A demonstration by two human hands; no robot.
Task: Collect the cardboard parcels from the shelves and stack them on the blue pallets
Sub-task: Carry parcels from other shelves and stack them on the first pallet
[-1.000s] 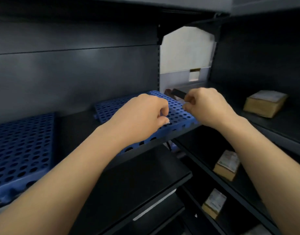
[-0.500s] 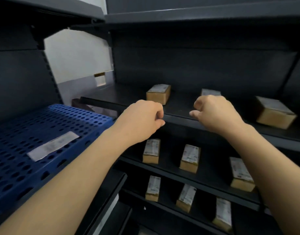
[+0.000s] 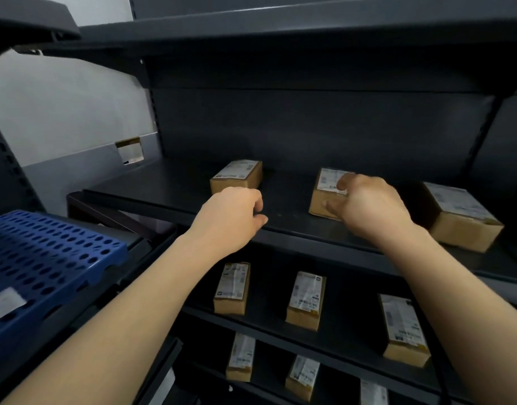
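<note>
The right hand (image 3: 368, 209) is on the middle parcel (image 3: 329, 177) of the upper shelf (image 3: 163, 185). Its thumb lies against the near face and its fingers curl over the labelled top, so the hand is clamped on the parcel, probably to lift it out.

The left hand (image 3: 231, 217) hangs in front of the shelf edge, just near of the left parcel (image 3: 237, 176). Its fingers are loosely curled and hold nothing. I judge it is placed there either to take this second parcel or to help carry the first.

A right parcel (image 3: 462, 220) stands apart at the right end. More parcels lie on the lower shelves (image 3: 269, 302), labels upward and with gaps between them, which leaves room for fingers on both sides.

The blue pallet (image 3: 47, 258) is at the near left. The part that shows bears no parcel, so the stacking looks near its beginning.
</note>
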